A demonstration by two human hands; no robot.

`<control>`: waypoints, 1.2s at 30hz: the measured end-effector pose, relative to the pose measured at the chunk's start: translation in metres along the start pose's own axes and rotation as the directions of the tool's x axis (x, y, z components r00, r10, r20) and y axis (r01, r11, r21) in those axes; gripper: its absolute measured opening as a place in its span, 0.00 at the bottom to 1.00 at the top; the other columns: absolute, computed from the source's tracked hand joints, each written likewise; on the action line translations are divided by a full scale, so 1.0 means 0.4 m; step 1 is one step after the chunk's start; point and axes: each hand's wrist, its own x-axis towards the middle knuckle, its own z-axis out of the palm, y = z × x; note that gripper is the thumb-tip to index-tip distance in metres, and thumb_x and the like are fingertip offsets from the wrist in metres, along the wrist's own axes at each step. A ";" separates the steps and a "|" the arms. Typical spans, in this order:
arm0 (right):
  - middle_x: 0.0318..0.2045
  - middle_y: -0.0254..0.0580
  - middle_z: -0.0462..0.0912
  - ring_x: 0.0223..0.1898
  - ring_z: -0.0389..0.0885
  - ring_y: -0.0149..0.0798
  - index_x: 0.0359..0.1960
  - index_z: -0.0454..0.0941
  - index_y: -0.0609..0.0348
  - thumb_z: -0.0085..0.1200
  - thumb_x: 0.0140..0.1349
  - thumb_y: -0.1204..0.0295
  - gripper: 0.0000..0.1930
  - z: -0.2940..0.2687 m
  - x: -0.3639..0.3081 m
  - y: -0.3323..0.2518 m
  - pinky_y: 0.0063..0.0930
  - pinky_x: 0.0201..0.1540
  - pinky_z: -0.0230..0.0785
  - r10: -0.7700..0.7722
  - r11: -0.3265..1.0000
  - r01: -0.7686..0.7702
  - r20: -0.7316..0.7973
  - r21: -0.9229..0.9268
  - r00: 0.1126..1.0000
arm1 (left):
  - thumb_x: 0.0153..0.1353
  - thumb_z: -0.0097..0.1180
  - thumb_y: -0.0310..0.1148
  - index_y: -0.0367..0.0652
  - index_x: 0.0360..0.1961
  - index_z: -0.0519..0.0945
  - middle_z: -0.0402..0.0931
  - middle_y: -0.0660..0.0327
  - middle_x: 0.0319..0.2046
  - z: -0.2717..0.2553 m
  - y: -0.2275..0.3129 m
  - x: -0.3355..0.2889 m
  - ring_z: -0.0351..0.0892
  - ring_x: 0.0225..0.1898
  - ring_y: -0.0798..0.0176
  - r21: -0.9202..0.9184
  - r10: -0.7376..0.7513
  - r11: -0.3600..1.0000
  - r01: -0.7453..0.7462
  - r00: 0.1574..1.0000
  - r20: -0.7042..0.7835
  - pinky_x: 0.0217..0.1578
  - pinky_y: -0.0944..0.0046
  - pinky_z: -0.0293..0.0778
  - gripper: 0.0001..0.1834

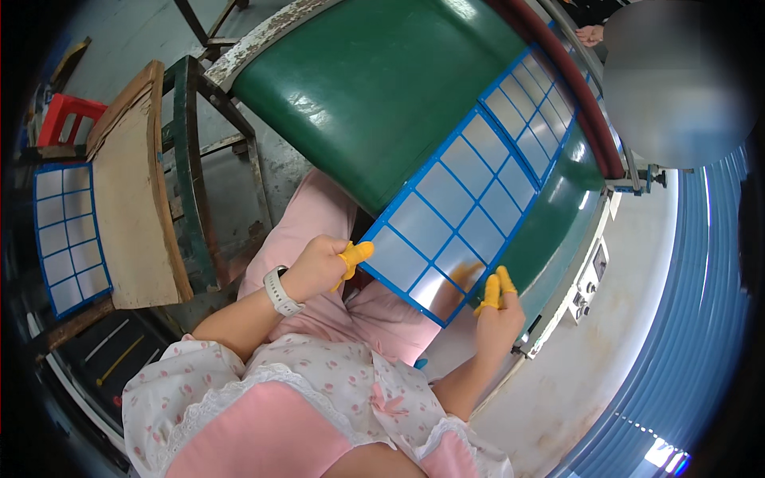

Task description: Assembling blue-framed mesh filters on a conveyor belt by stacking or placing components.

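A translucent sheet [423, 199] with a blue grid lies on the green conveyor belt [358, 88], its near end reaching out over my lap. My left hand [325, 267] is at the sheet's near left corner, its yellow-covered thumb and finger apart; whether the thumb touches the corner I cannot tell. Beside the sheet's near right edge, my right hand [499, 312] has two yellow-covered fingers stretched up, with nothing seen between them. Farther up the belt, a second blue-gridded sheet [526, 103] adjoins the first and runs under a dark red roller [586, 95].
At the left, another blue-gridded sheet [68, 231] rests by a worn wooden board [127, 199] on a green metal frame [190, 175]. A red stool [68, 119] stands behind. The machine's control panel [588, 283] is at the right. Another person's hand [590, 35] shows beyond the roller.
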 end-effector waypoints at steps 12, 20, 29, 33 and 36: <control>0.39 0.57 0.71 0.55 0.54 0.57 0.37 0.76 0.61 0.52 0.49 0.66 0.15 0.036 0.064 -0.001 0.50 0.54 0.44 -0.568 0.790 0.515 -0.080 -0.333 0.819 | 0.56 0.48 0.41 0.38 0.13 0.69 0.64 0.65 0.09 0.021 0.021 -0.001 0.58 0.08 0.75 0.043 0.006 0.999 -0.004 0.999 -0.046 0.08 0.74 0.52 0.20; 0.40 0.51 0.72 0.50 0.60 0.57 0.30 0.76 0.61 0.48 0.49 0.64 0.14 0.066 0.091 -0.028 0.49 0.51 0.49 -0.684 0.712 0.590 -0.183 -0.380 0.707 | 0.55 0.45 0.31 0.38 0.19 0.72 0.69 0.62 0.12 -0.140 0.125 -0.173 0.65 0.08 0.72 0.302 0.227 0.950 -0.080 0.841 -0.491 0.08 0.75 0.59 0.10; 0.44 0.59 0.68 0.47 0.65 0.52 0.43 0.68 0.73 0.40 0.60 0.68 0.17 0.039 0.102 0.057 0.36 0.51 0.56 -0.555 0.788 0.614 -0.379 0.047 0.741 | 0.50 0.49 0.38 0.40 0.33 0.75 0.73 0.53 0.34 -0.549 0.144 -0.525 0.68 0.44 0.53 0.291 0.780 0.542 0.788 -0.344 -0.523 0.43 0.51 0.62 0.14; 0.45 0.53 0.68 0.49 0.66 0.47 0.44 0.67 0.70 0.38 0.60 0.71 0.15 0.072 0.075 0.085 0.31 0.52 0.57 -0.529 0.797 0.600 -0.395 0.074 0.751 | 0.51 0.48 0.39 0.40 0.38 0.73 0.67 0.50 0.43 -0.678 0.056 -0.623 0.56 0.54 0.51 -0.104 0.609 0.536 0.838 -0.469 -0.639 0.52 0.47 0.50 0.16; 0.45 0.52 0.68 0.50 0.65 0.46 0.44 0.66 0.68 0.32 0.55 0.77 0.16 0.076 0.051 0.078 0.30 0.54 0.56 -0.484 0.822 0.559 -0.383 0.111 0.787 | 0.53 0.47 0.37 0.38 0.41 0.71 0.65 0.51 0.46 -0.735 -0.001 -0.656 0.58 0.53 0.52 -0.154 0.490 0.553 0.819 -0.469 -0.735 0.52 0.48 0.51 0.17</control>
